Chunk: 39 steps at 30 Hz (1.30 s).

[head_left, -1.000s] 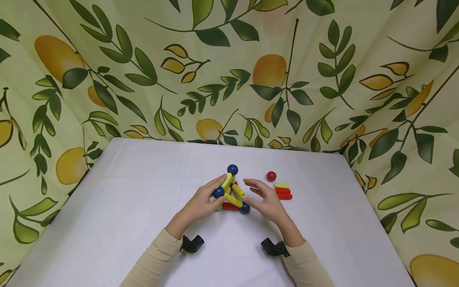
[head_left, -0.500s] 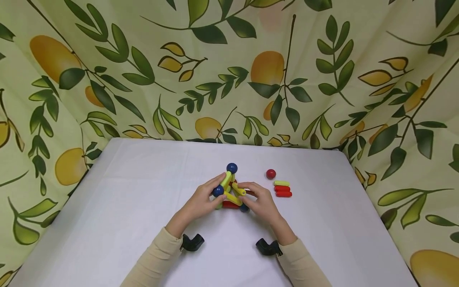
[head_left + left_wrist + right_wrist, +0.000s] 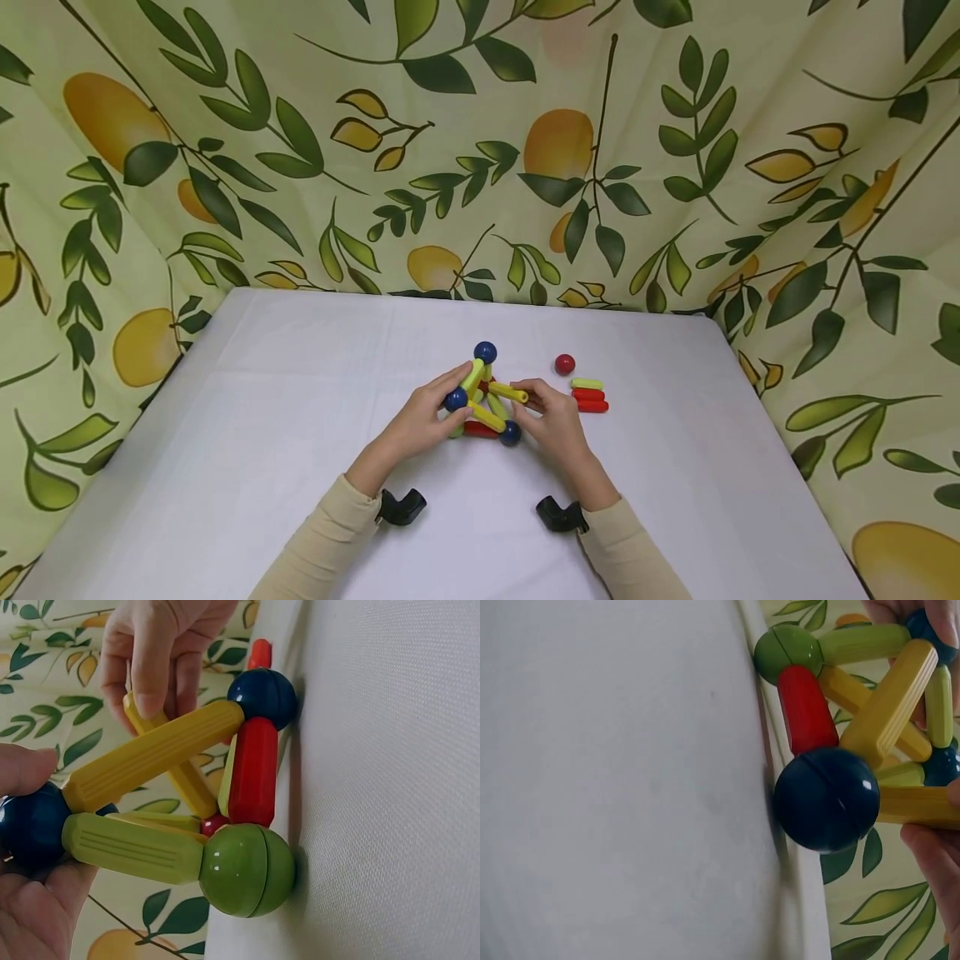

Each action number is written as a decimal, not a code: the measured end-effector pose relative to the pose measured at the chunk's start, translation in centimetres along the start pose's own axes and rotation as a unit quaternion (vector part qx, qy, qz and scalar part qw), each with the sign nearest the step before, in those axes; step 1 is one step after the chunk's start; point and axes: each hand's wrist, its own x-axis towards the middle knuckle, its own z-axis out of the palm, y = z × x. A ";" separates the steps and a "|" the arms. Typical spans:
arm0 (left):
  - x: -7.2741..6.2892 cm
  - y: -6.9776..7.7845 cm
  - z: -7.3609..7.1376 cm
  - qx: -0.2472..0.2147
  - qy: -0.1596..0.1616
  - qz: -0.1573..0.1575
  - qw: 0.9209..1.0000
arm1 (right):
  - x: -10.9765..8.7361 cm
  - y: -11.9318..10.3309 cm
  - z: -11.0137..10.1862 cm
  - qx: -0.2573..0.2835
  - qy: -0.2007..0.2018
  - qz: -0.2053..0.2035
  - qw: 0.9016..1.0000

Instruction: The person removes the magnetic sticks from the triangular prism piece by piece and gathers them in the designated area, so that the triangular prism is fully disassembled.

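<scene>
A magnetic ball-and-rod frame (image 3: 487, 415) stands on the white table, made of blue, green and red balls joined by yellow, lime and red rods. My left hand (image 3: 422, 422) grips the frame at its left, thumb and fingers about an upper blue ball (image 3: 34, 825). With fingertips and thumb, my right hand (image 3: 557, 422) pinches a yellow rod (image 3: 510, 392). Its inner end meets a red ball (image 3: 215, 823); its outer end is free. A green ball (image 3: 247, 870) and a blue ball (image 3: 825, 799) sit at the base, joined by a red rod (image 3: 253, 772).
Right of the frame lie a loose red ball (image 3: 565, 364), a lime rod (image 3: 587, 384) and two red rods (image 3: 590, 401). A leaf-and-fruit patterned curtain (image 3: 465, 167) surrounds the white table (image 3: 315, 358) at the back and sides.
My right hand has moved left to the frame and taken hold of the yellow rod. That rod's free end has swung to the right. My left hand keeps its grip.
</scene>
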 end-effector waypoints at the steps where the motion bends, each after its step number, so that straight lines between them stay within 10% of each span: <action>1: 0.0 0.0 0.0 0.000 0.000 -0.001 1.000 | 0.0 0.1 0.0 0.005 0.002 0.004 1.000; 15: 0.0 0.2 -0.4 0.005 0.006 0.004 1.000 | 0.9 0.8 -2.1 0.098 0.032 0.027 0.994; 25: -0.1 0.0 -0.4 0.005 0.005 0.002 1.000 | 1.2 0.4 -7.3 0.148 0.065 0.087 0.983; 39: 0.0 0.3 0.0 -0.002 -0.001 -0.004 1.000 | -1.5 8.8 -13.6 0.182 0.152 0.198 0.951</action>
